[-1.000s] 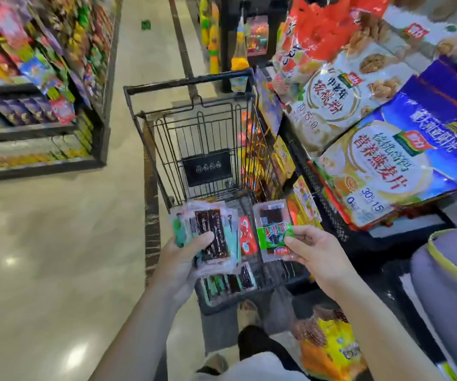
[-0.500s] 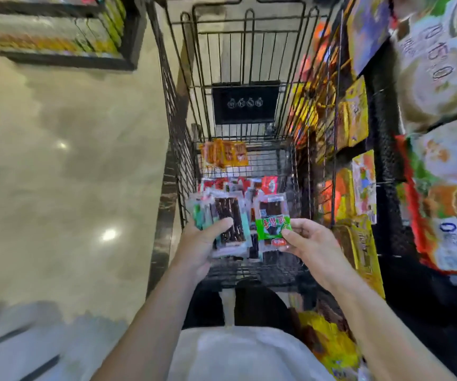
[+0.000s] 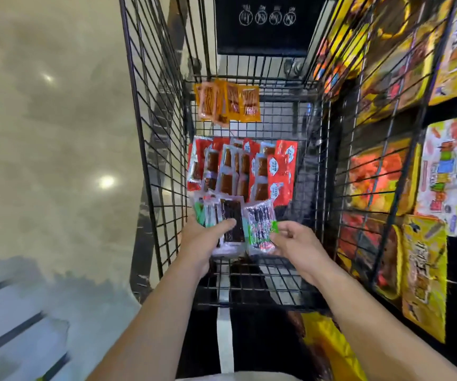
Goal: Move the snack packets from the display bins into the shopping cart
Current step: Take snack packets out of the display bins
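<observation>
- Centre of the frame, low in the shopping cart (image 3: pixel 150 149): our left hand (image 3: pixel 200 243) grips a fanned stack of clear packets (image 3: pixel 223 224) with dark strips inside, thumb pressed across the front, fingers curled behind.
- Just right of that, our right hand (image 3: pixel 296 243) pinches a single green-labelled packet (image 3: pixel 260 226) at its right edge, thumb and fingertips closed narrow on it.
- Both lots sit inside the cart walls, above the wire floor and not yet let go; the two lots almost touch at their inner edges.
- Already in the cart: a pile of red packets (image 3: pixel 242 169) mid-frame on the floor of the basket, and a small bunch of orange packets (image 3: pixel 228 101) further up the frame near the far end.
- Right side of the frame: yellow and red snack bags (image 3: pixel 425 259) hang on or behind a wire rack, outside the cart. Motion blur there is heavy, so we can't tell whether these belong to the display bins in the task.
- Progress, as we judge it: well under way. Two groups are down, and the packets in hand are at the drop point. What's left is releasing both handfuls.
- Bins themselves aren't clearly in view, so we can't say how many packets remain to fetch.
</observation>
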Motion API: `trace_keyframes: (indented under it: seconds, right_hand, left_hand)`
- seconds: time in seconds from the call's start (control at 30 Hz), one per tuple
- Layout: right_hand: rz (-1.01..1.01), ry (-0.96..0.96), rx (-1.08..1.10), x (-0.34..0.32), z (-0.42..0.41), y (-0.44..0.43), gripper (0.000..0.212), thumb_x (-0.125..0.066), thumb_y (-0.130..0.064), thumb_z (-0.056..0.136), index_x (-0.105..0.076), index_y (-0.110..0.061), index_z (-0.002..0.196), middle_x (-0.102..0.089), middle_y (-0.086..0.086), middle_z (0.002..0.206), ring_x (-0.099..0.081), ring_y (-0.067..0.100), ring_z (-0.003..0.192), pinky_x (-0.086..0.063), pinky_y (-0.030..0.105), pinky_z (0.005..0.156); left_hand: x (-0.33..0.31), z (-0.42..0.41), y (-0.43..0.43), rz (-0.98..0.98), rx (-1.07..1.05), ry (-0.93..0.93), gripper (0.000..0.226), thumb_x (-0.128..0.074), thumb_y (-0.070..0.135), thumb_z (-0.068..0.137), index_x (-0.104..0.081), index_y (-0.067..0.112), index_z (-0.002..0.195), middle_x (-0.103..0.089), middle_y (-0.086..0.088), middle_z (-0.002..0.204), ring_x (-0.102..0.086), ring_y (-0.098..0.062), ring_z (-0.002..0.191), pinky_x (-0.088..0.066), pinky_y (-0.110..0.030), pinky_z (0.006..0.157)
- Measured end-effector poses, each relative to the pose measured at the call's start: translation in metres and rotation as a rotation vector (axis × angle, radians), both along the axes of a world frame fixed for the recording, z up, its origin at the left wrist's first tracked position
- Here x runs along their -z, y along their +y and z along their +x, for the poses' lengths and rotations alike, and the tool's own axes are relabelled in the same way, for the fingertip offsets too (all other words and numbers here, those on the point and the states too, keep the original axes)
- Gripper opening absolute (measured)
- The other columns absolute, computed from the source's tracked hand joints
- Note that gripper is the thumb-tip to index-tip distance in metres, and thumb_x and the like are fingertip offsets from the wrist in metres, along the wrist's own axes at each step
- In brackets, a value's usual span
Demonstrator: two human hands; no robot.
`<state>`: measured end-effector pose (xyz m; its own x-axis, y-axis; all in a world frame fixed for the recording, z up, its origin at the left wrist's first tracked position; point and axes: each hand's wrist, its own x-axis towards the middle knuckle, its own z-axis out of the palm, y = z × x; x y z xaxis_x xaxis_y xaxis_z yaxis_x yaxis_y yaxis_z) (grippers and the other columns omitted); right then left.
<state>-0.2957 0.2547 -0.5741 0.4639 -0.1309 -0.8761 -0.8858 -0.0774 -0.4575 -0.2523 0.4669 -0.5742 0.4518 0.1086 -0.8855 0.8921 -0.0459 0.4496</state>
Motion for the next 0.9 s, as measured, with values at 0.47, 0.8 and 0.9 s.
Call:
trace_keyframes:
  seconds: [0.47,0.8,0.9]
  right_hand:
    - [-0.131,0.193,-0.292,0.075,0.008,0.033,0.030,-0.064,0.002,0.096,-0.048,-0.016,0.078,-0.051,0.004,0.070,-0.062,0.028,0.077,-0.057,0.058,0.091]
    - [-0.373,0.231,-0.610,0.068,0.001,0.030,0.038,-0.069,-0.033,0.097,-0.056,-0.017,0.129,-0.060,0.005,0.124,-0.061,0.025,0.115,-0.051,0.042,0.099]
    - [-0.441,0.236,-0.692,0.060,-0.003,0.027,0.059,-0.063,-0.045,0.099,-0.045,-0.012,0.145,-0.050,0.008,0.142,-0.049,0.029,0.134,-0.044,0.046,0.110]
  left_hand:
    - [0.059,-0.005,0.003,0.062,0.021,0.196,0.064,-0.099,0.007,0.067,-0.066,0.013,0.122,-0.080,-0.009,0.109,-0.080,-0.028,0.093,-0.068,-0.043,0.072]
    - [0.043,0.001,-0.007,0.498,0.496,0.144,0.113,-0.102,0.040,0.061,-0.039,0.009,0.150,-0.051,-0.013,0.148,-0.053,-0.034,0.139,-0.050,-0.055,0.111]
    - [0.033,-0.002,-0.006,0.522,0.593,0.132,0.124,-0.101,0.039,0.065,-0.024,0.010,0.159,-0.042,-0.013,0.155,-0.044,-0.034,0.145,-0.044,-0.055,0.117]
